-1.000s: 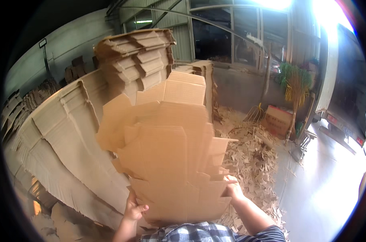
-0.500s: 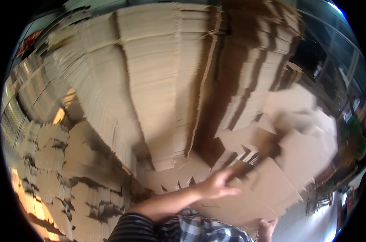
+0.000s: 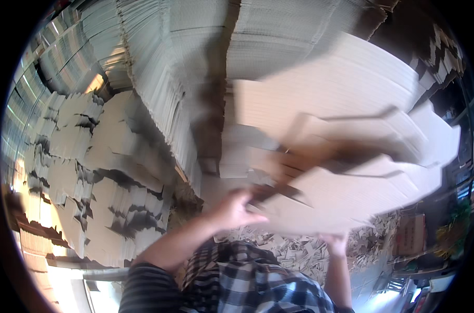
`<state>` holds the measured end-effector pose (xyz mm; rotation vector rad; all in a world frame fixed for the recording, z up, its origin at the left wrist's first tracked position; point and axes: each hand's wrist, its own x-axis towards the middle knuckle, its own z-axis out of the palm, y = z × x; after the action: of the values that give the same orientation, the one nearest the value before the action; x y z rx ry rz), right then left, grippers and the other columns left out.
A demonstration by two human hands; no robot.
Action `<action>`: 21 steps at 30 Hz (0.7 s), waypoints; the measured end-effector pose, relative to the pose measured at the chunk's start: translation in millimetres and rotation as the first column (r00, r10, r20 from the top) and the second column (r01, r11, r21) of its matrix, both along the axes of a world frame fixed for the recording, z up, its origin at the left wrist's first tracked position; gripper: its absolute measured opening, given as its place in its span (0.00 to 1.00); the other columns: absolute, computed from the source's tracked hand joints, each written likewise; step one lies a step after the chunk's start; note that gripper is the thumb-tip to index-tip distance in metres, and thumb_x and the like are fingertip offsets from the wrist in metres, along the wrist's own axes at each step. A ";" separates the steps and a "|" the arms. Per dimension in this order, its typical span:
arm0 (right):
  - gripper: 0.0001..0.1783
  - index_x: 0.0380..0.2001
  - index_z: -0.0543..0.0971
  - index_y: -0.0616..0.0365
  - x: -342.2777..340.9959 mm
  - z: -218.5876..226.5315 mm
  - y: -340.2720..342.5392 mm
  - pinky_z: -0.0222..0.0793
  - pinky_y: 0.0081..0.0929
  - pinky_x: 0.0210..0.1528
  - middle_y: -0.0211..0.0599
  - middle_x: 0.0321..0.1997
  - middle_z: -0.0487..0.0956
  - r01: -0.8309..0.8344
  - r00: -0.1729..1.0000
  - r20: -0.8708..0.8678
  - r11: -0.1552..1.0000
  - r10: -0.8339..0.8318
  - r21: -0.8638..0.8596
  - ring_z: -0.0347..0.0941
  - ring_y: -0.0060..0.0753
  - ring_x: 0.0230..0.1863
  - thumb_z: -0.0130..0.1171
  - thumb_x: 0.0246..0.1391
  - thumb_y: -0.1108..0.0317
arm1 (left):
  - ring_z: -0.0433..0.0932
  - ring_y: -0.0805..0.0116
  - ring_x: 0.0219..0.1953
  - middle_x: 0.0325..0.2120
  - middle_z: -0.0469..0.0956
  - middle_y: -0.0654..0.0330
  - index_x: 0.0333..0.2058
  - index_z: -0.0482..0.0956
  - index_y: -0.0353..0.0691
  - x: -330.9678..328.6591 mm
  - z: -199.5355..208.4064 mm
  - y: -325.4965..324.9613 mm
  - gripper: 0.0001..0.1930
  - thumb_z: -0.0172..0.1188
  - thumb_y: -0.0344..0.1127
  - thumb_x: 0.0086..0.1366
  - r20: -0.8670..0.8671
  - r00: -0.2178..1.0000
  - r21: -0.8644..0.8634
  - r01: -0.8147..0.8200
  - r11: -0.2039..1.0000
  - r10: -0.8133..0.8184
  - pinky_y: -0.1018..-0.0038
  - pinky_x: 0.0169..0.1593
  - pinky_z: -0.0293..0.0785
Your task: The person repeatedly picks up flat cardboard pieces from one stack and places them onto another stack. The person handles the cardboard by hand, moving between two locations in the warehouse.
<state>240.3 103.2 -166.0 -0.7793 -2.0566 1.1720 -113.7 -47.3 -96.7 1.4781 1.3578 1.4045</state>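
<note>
In front of me a loose bundle of flattened cardboard boxes (image 3: 346,195) is tilted up, its sheets fanned apart with slotted flaps and a shadowed gap between them. My left hand (image 3: 234,211) is at the bundle's left end, closed around the dark flaps there, thumb spread toward the lower edge. Blur partly hides those fingertips. Below the bundle's near edge, my right hand (image 3: 335,242) grips that edge, its fingers partly covered by the cardboard.
Tall stacks of cardboard (image 3: 158,68) rise ahead and to the left. Lower piles of notched cardboard (image 3: 124,208) stand at my left. Cardboard scraps (image 3: 294,253) litter the floor below the bundle. A brown carton (image 3: 410,235) sits at the right.
The cardboard bundle has come up and tilted, uncovering floor scraps beneath it. My left hand has moved left and up in the view; more of my right forearm shows. The view has swung right.
</note>
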 end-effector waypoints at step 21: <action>0.58 0.66 0.54 0.52 -173.1 -107.0 54.3 0.55 0.38 0.67 0.42 0.64 0.62 -0.168 0.970 -0.242 0.762 0.015 -0.626 0.58 0.37 0.66 0.75 0.31 0.78 | 0.47 0.55 0.69 0.68 0.46 0.50 0.68 0.40 0.42 -84.1 -169.5 -33.6 0.40 0.54 0.37 0.65 0.130 0.804 -0.196 -0.553 0.810 0.580 0.60 0.69 0.47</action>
<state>67.2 157.5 -273.0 -0.8039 -1.5037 1.9792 -197.8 -80.9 -266.2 0.8343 1.8310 1.7031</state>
